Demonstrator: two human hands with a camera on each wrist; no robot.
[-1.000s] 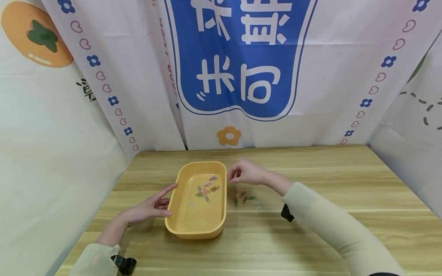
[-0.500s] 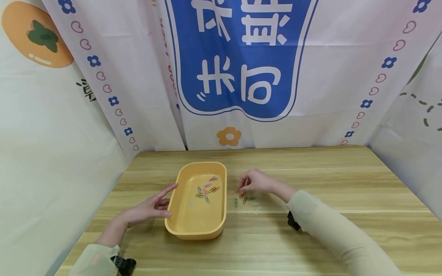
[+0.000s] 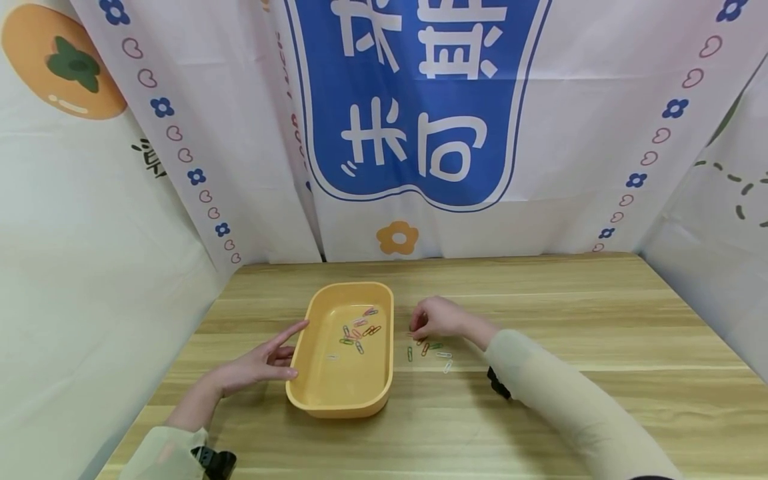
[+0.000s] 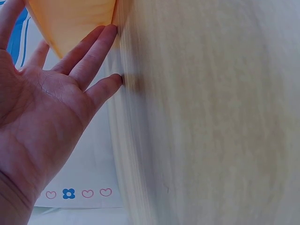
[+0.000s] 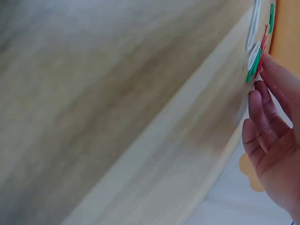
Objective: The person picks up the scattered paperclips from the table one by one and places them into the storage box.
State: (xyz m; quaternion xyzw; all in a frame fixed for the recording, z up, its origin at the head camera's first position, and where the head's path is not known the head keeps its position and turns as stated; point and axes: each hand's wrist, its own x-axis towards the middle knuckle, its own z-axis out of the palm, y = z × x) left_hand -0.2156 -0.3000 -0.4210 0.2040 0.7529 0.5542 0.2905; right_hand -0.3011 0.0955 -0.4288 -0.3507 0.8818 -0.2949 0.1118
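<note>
A yellow plastic tray (image 3: pixel 339 400) stands on the wooden table, with several coloured paper clips (image 3: pixel 358 331) scattered inside. My left hand (image 3: pixel 258 365) rests against its left side, thumb and index finger extended at the rim. In the left wrist view, the fingers of my left hand (image 4: pixel 51 103) are spread beside the orange-looking tray wall (image 4: pixel 75 21). To the right of the tray, my right hand (image 3: pixel 441 317) reaches down with curled fingers and pinches a pink paper clip (image 3: pixel 410 335) low at the table. The right wrist view has its fingertips beside a red paper clip (image 5: pixel 263 49).
Several loose paper clips lie right of the tray, among them a green one (image 3: pixel 410 354), a red one (image 3: pixel 425 349) and a white one (image 3: pixel 447 366). A printed white curtain (image 3: pixel 360 227) hangs behind the wooden table (image 3: pixel 570 320).
My right hand has moved from beside the tray's right rim down and right to the loose paper clips, then slightly left. My left hand and the tray stay where they were.
</note>
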